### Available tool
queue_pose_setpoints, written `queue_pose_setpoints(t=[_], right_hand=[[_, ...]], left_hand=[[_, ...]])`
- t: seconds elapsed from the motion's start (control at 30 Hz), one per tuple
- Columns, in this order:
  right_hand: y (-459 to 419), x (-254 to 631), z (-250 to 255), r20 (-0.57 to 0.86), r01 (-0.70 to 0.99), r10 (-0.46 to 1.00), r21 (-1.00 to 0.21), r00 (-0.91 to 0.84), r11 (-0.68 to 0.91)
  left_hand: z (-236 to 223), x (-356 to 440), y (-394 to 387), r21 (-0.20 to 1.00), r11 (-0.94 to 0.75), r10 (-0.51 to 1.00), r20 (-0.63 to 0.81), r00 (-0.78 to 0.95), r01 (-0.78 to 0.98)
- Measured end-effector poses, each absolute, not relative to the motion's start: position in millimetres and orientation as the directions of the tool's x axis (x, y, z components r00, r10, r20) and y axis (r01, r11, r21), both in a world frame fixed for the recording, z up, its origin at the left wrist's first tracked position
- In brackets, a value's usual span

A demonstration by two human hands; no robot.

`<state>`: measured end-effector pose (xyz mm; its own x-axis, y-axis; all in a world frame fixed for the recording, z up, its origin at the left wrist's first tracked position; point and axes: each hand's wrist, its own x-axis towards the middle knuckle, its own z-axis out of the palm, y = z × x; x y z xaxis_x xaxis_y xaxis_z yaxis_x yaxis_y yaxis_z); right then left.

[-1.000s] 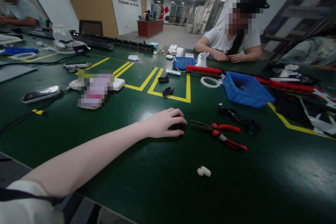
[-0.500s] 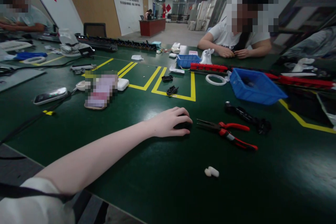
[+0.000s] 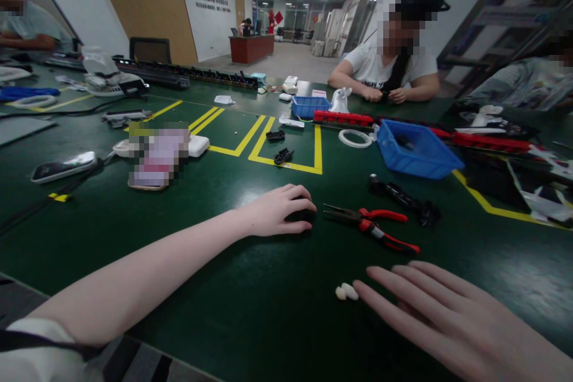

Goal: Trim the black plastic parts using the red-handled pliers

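Note:
My left hand rests on the green table with its fingers apart and curved, holding nothing that I can see. Just right of its fingertips lie red-handled long-nose pliers, handles spread and jaws pointing left. My right hand is at the lower right, fingers stretched out. Its thumb-side fingertip is at the edge of two small whitish pieces; whether it touches them I cannot tell. Beyond the pliers lies a black jointed part. Two small black parts lie inside a yellow-taped area.
A blue bin stands at the right, with a smaller blue bin farther back. A white ring lies between them. At left are a phone, a white case and cables. A person sits across the table.
My right hand has come into view from the lower right, reaching beside the whitish pieces. The view has turned slightly right. My left hand stays in place by the pliers.

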<state>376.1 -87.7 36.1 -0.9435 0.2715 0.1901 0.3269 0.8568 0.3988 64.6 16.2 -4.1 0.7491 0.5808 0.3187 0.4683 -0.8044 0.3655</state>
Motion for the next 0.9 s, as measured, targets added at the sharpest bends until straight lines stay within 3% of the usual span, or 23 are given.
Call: queue_pose_setpoints(t=[0.17, 0.27, 0.4, 0.47, 0.53, 0.63, 0.7, 0.8, 0.9], right_hand=[[-74, 357, 46, 0.071, 0.164, 0.148, 0.482, -0.986, 0.861], [-76, 353, 41, 0.036, 0.109, 0.105, 0.466, -0.994, 0.878], [-73, 348, 36, 0.099, 0.130, 0.099, 0.393, -0.990, 0.910], [-72, 343, 35, 0.164, 0.202, 0.160, 0.287, -0.973, 0.936], [-71, 335, 34, 0.200, 0.316, 0.293, 0.097, -0.935, 0.944], [-70, 321, 32, 0.110, 0.519, 0.547, -0.208, -0.830, 0.829], [-68, 313, 31, 0.037, 0.600, 0.647, -0.338, -0.762, 0.725], [-61, 306, 29, 0.000, 0.650, 0.719, -0.428, -0.695, 0.628], [-54, 309, 26, 0.018, 0.632, 0.699, -0.413, -0.715, 0.656]], left_hand=[[-3, 64, 16, 0.366, -0.805, 0.579, 0.320, 0.750, 0.466], [-2, 64, 16, 0.357, -0.806, 0.579, 0.315, 0.752, 0.471], [-1, 65, 16, 0.357, -0.807, 0.577, 0.310, 0.756, 0.470], [-1, 65, 16, 0.358, -0.804, 0.582, 0.305, 0.754, 0.476], [-1, 65, 15, 0.354, -0.802, 0.585, 0.302, 0.753, 0.481], [-1, 65, 15, 0.348, -0.806, 0.581, 0.305, 0.754, 0.479], [-1, 64, 15, 0.349, -0.806, 0.580, 0.308, 0.754, 0.478], [-2, 64, 15, 0.351, -0.805, 0.580, 0.302, 0.756, 0.478], [-1, 64, 15, 0.351, -0.803, 0.584, 0.296, 0.756, 0.482]])
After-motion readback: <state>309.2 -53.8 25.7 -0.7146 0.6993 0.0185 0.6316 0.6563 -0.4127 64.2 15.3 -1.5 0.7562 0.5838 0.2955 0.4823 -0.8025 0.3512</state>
